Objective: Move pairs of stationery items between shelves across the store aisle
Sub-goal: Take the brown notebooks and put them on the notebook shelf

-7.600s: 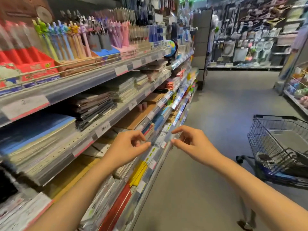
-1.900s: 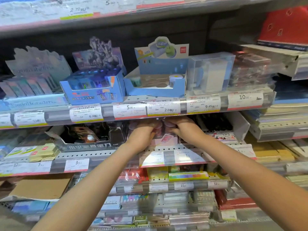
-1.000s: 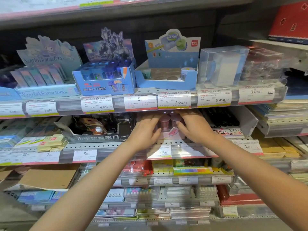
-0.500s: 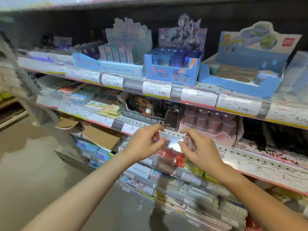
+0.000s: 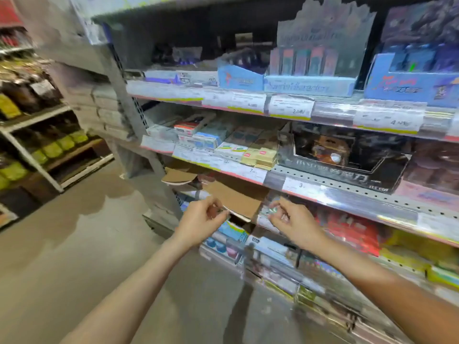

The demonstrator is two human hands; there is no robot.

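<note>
My left hand (image 5: 201, 220) and my right hand (image 5: 294, 225) are held side by side in front of the stationery shelves (image 5: 347, 196), level with the third shelf. Each pinches a small item between thumb and fingertips. The left item (image 5: 219, 211) looks dark and the right item (image 5: 270, 211) clear and shiny, but blur hides what they are. The pink display box of small round-topped pieces (image 5: 437, 170) stands at the far right edge of the second shelf, well away from both hands.
Behind my hands an open cardboard box (image 5: 236, 197) sticks out of the shelf. A black display box (image 5: 347, 157) and sticky-note packs (image 5: 260, 155) sit above. Another rack with yellow-green packs (image 5: 32, 150) stands at the left across the grey floor (image 5: 74, 256).
Both hands have come out of the pink box, each pinching a small item. The view has swung left along the shelf, so the pink box slid to the right edge.
</note>
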